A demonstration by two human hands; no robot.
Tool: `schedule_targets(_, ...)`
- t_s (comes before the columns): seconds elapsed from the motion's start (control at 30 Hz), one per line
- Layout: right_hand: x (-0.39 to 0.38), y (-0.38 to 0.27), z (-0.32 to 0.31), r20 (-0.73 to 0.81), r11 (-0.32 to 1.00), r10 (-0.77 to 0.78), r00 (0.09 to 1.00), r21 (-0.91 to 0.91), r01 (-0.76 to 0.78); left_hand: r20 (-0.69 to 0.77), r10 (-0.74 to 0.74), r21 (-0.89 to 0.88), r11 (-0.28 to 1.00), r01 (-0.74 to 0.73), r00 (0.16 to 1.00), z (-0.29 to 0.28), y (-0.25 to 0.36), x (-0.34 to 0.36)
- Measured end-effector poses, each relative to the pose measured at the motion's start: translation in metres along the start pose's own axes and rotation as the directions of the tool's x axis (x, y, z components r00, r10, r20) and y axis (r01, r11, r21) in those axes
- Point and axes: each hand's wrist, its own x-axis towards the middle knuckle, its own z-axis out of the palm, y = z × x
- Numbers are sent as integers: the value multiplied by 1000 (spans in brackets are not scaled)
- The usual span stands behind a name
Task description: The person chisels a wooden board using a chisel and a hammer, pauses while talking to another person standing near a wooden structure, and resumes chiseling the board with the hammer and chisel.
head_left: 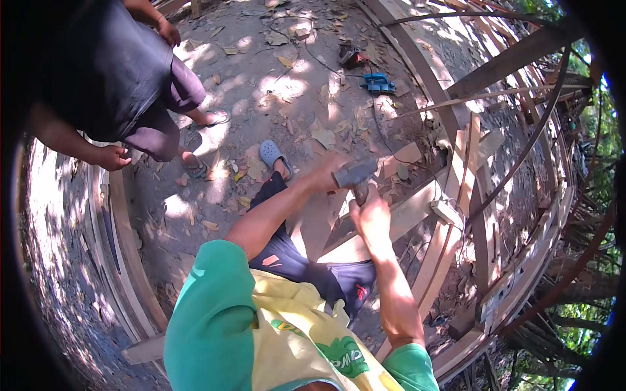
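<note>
My right hand [369, 212] is closed round the handle of a grey metal-headed hammer [353, 174], held over pale boards. My left hand [329, 171] is just left of the hammer head, which partly hides its fingers; what it holds there I cannot make out. A short pale board [404, 158] lies just right of the hammer, and a longer pale plank [414, 205] runs diagonally beneath my right arm. My left foot, in a grey clog [270, 153], stands on the ground beyond my left hand.
A person [134, 91] in dark clothes and sandals stands at upper left. A blue power tool [378, 83] and cord lie ahead on leaf-strewn dirt, beside a dark red object [352, 55]. Timber stacks [117, 241] line the left; crossed beams [495, 58] and foliage fill the right.
</note>
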Motion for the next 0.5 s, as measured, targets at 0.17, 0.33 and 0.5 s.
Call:
schedule_targets(0.17, -29, 4, -30, 24, 892, 15, 1000, 451, -24, -78, 46, 36, 998, -43, 996, 10, 8, -4)
schedule_targets(0.33, -59, 19, -47, -35, 807, 167, 985, 580, -116, -168, -285, -149, 954, 261, 944, 18, 26, 15)
schedule_targets(0.5, -95, 52, -27, 43, 772, 425, 904, 504, -387, -218, -474, -300, 864, 404, 853, 5, 25, 46)
